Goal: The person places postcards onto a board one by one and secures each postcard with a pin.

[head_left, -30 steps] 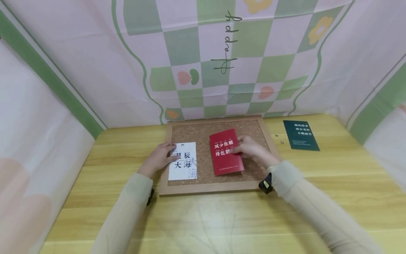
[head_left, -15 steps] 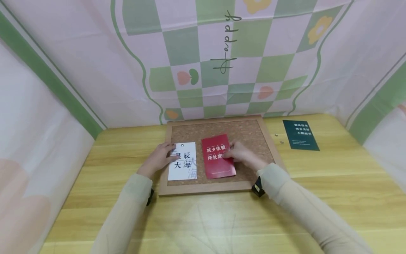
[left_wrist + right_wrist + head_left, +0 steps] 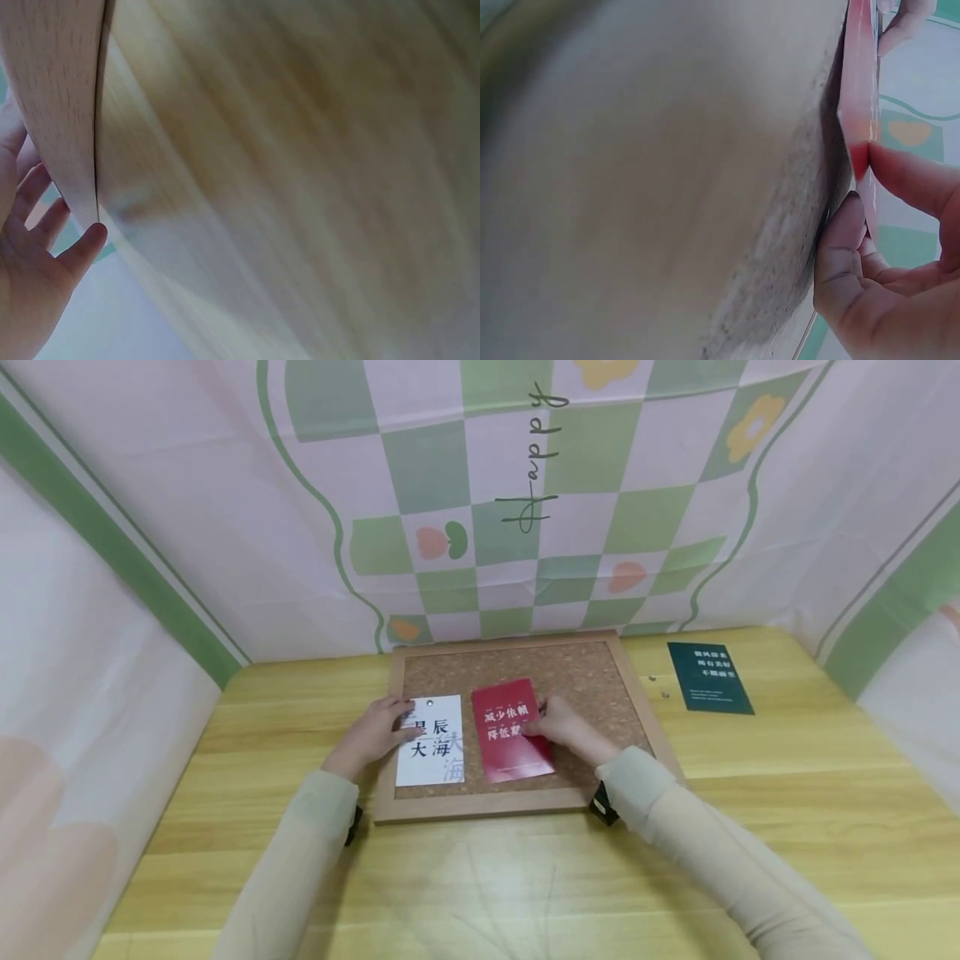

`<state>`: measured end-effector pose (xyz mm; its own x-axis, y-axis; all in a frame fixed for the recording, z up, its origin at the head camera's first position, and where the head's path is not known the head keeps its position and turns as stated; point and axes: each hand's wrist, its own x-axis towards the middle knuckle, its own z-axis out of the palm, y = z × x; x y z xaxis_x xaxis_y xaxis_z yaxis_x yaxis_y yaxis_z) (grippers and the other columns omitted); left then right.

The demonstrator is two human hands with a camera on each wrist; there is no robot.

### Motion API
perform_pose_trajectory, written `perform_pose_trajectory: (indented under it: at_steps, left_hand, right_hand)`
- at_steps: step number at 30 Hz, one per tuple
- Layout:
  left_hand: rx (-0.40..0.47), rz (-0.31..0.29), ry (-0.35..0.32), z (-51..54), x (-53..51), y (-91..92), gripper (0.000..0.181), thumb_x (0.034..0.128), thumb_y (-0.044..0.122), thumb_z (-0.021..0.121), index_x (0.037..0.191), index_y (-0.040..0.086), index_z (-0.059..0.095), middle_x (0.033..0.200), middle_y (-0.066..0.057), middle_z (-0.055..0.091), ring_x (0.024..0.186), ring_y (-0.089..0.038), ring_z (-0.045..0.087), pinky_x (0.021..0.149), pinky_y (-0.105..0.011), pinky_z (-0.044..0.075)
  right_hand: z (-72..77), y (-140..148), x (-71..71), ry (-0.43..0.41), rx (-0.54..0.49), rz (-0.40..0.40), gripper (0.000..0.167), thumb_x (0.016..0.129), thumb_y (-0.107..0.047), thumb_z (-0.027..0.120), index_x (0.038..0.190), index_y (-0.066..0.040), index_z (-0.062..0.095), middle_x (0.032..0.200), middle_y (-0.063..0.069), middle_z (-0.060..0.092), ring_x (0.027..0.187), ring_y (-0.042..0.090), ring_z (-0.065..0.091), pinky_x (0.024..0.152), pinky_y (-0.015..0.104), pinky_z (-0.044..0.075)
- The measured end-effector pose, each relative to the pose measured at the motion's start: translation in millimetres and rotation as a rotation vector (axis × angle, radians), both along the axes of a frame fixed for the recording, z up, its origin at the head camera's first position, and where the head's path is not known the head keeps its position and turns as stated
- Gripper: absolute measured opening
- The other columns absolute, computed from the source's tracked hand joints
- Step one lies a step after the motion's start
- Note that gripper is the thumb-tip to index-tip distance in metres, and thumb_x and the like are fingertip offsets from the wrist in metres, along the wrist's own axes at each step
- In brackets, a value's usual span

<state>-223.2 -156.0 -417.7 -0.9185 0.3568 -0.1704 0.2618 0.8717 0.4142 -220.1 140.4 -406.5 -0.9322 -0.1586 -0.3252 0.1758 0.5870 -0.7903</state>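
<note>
In the head view a white card (image 3: 420, 768) with dark characters lies on the left part of a wood-framed cork board (image 3: 573, 672). A small pin head (image 3: 430, 702) shows near its top edge. My left hand (image 3: 369, 739) rests over the board's left frame, fingertips touching the white card. To the right of that card, my right hand (image 3: 566, 731) pinches a red card (image 3: 513, 756) by its right edge. The right wrist view shows the thumb on the face of the red card (image 3: 859, 82) and curled fingers behind it, with its near edge slightly lifted off the cork.
A dark green card (image 3: 711, 681) lies on the wooden table (image 3: 480, 885), right of the board. Small metallic pins (image 3: 665, 695) sit between board and green card. Patterned cloth (image 3: 510, 485) hangs behind and at both sides.
My right hand has moved left and slightly towards me with the red card, which is now close beside the white card. My left hand has stayed in place.
</note>
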Motion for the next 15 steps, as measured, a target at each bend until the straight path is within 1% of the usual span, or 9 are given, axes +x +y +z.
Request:
perform_pose_trajectory:
  at_steps: [2, 8, 12, 15]
  left_hand:
    - [-0.001, 0.002, -0.002, 0.0, 0.4, -0.1, 0.062, 0.0941, 0.036, 0.058, 0.143, 0.003, 0.041, 0.153, -0.021, 0.032, 0.141, -0.042, 0.028, 0.115, -0.057, 0.026]
    - [-0.006, 0.007, -0.003, -1.4, -0.6, -1.0, 0.062, 0.0945, 0.037, 0.058, 0.144, 0.004, 0.041, 0.153, -0.021, 0.032, 0.142, -0.042, 0.028, 0.115, -0.057, 0.026]
    - [-0.007, 0.005, -0.002, -2.0, -1.6, -1.0, 0.062, 0.0948, 0.037, 0.057, 0.144, 0.003, 0.040, 0.153, -0.021, 0.032, 0.141, -0.042, 0.027, 0.115, -0.057, 0.026]
    - [0.000, 0.005, -0.005, -1.4, -1.7, -0.6, 0.062, 0.0946, 0.037, 0.058, 0.144, 0.003, 0.040, 0.153, -0.021, 0.032, 0.141, -0.042, 0.028, 0.115, -0.057, 0.026]
  right_hand:
    - [0.1, -1.0, 1.0, -0.002, 0.020, 0.007, 0.034, 0.083, -0.003, 0.066, 0.108, 0.014, 0.051, 0.102, 0.029, 0.062, 0.076, 0.023, 0.064, 0.071, 0.032, 0.059]
    - [-1.1, -2.4, 2.1, 0.008, 0.081, 0.022, 0.035, 0.087, -0.008, 0.066, 0.112, 0.011, 0.051, 0.103, 0.026, 0.062, 0.075, 0.021, 0.063, 0.070, 0.029, 0.056]
    - [-2.4, -2.4, 1.7, 0.002, 0.069, 0.021, 0.042, 0.088, -0.007, 0.065, 0.120, 0.012, 0.048, 0.107, 0.027, 0.062, 0.079, 0.023, 0.065, 0.071, 0.030, 0.057]
    - [-3.8, -2.2, 0.9, -0.002, 0.042, 0.019, 0.049, 0.088, -0.005, 0.064, 0.129, 0.012, 0.043, 0.112, 0.028, 0.061, 0.085, 0.027, 0.067, 0.073, 0.032, 0.058]
